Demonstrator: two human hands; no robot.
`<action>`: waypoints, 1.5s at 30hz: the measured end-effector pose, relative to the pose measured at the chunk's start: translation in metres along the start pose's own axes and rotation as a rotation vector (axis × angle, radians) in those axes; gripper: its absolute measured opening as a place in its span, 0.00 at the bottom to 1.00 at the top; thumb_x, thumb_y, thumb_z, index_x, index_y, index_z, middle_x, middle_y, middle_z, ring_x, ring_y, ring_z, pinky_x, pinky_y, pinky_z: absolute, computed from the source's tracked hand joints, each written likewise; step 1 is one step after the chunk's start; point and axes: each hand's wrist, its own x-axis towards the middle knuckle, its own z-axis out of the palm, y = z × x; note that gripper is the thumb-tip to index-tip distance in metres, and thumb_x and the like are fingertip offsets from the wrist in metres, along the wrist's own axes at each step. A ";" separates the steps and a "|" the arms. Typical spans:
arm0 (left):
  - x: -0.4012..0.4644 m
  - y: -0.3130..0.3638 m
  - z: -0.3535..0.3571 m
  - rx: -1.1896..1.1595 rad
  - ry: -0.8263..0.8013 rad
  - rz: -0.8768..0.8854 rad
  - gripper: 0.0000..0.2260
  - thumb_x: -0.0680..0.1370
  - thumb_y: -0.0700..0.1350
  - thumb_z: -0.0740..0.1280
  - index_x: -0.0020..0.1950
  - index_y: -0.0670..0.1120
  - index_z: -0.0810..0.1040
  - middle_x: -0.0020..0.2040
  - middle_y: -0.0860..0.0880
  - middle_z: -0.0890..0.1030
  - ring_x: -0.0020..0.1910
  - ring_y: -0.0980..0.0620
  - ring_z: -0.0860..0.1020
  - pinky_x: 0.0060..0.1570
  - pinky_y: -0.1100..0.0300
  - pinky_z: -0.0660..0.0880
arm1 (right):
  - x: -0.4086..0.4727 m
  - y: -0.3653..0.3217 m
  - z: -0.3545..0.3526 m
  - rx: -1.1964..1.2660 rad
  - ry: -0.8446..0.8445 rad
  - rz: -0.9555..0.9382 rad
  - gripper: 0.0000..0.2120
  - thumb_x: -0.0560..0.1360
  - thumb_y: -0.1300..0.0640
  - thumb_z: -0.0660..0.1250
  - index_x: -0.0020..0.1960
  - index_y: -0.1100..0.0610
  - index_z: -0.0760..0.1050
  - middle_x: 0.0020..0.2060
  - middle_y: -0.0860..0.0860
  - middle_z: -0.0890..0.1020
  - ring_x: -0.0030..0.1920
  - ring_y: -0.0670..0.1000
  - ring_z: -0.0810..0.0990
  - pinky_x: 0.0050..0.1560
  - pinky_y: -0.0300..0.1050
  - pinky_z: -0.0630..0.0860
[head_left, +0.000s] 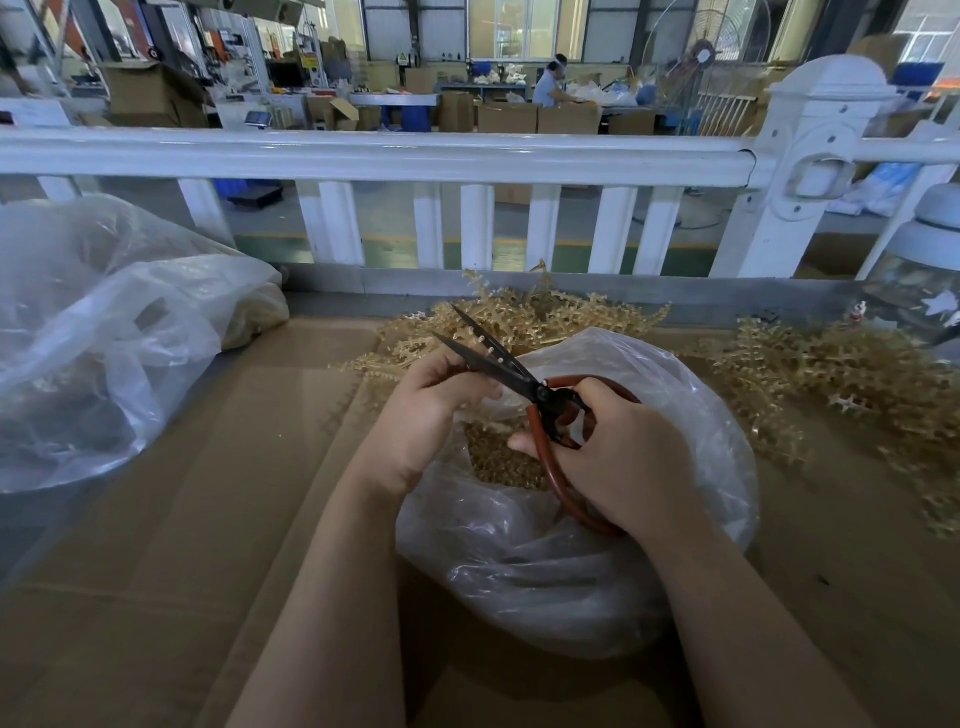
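My right hand (618, 457) grips the red-brown handles of large black-bladed scissors (488, 353), whose blades stand apart and point up and left. Between the blades lies a thin tan plastic sprue strip (485, 349) with small pegs, which my left hand (431, 410) pinches with curled fingers. Both hands hover over an open clear plastic bag (545, 571) that holds a heap of small tan cut pieces (498, 457).
Piles of tan plastic sprue branches (841, 374) lie behind and to the right on the cardboard-covered table (182, 545). A big crumpled clear bag (104, 332) sits at the left. A white railing (395, 156) borders the far edge; a worker stands far beyond.
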 end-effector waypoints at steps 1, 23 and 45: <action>0.000 -0.001 -0.001 -0.022 0.025 0.019 0.10 0.70 0.40 0.65 0.47 0.37 0.81 0.42 0.47 0.82 0.42 0.57 0.78 0.43 0.68 0.73 | 0.000 0.000 0.000 0.011 0.000 0.008 0.31 0.64 0.20 0.58 0.48 0.45 0.76 0.35 0.38 0.78 0.36 0.38 0.75 0.36 0.32 0.71; 0.002 -0.004 0.000 -0.082 0.094 0.066 0.06 0.80 0.37 0.65 0.44 0.39 0.78 0.38 0.49 0.80 0.39 0.56 0.77 0.44 0.66 0.74 | 0.000 -0.002 -0.001 0.006 0.012 0.048 0.35 0.61 0.19 0.52 0.46 0.48 0.75 0.36 0.40 0.79 0.36 0.39 0.75 0.36 0.30 0.68; 0.003 -0.011 0.000 -0.039 0.036 0.040 0.04 0.77 0.39 0.68 0.47 0.39 0.82 0.44 0.44 0.83 0.45 0.53 0.80 0.49 0.63 0.77 | 0.000 -0.004 -0.002 0.007 0.007 0.024 0.35 0.63 0.20 0.54 0.48 0.49 0.74 0.37 0.39 0.77 0.37 0.38 0.75 0.35 0.30 0.68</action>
